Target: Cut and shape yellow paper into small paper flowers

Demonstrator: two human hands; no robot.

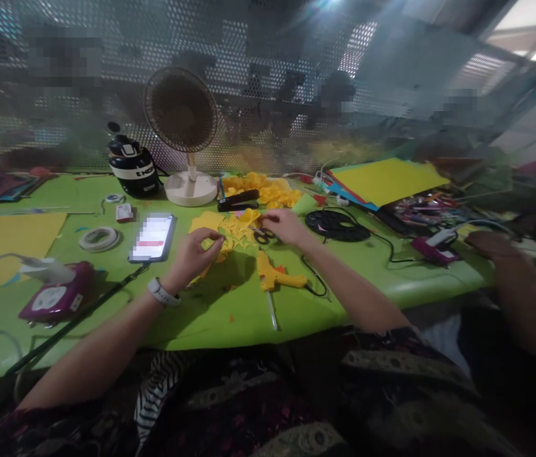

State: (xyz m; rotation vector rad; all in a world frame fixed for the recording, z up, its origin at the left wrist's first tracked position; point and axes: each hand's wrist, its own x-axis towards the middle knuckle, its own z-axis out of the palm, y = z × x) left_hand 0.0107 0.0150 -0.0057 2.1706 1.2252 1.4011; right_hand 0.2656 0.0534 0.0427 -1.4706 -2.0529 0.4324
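Observation:
My left hand (195,252) is closed in a pinch on a yellow paper piece (221,247) on the green table (210,317). A white watch sits on that wrist. My right hand (283,225) rests on the black scissors (262,235), fingers curled over the handles. Between both hands lies a pile of yellow cut-out shapes (234,225). A yellow glue gun (274,275) lies just in front of my right hand, its cord trailing right.
A phone (152,237) with a lit screen, a tape roll (99,238), a small fan (184,136), a black stapler (238,200) and coloured paper sheets (386,181) are on the table. Another person's arm (515,285) reaches in at right. A pink device (56,295) sits at left.

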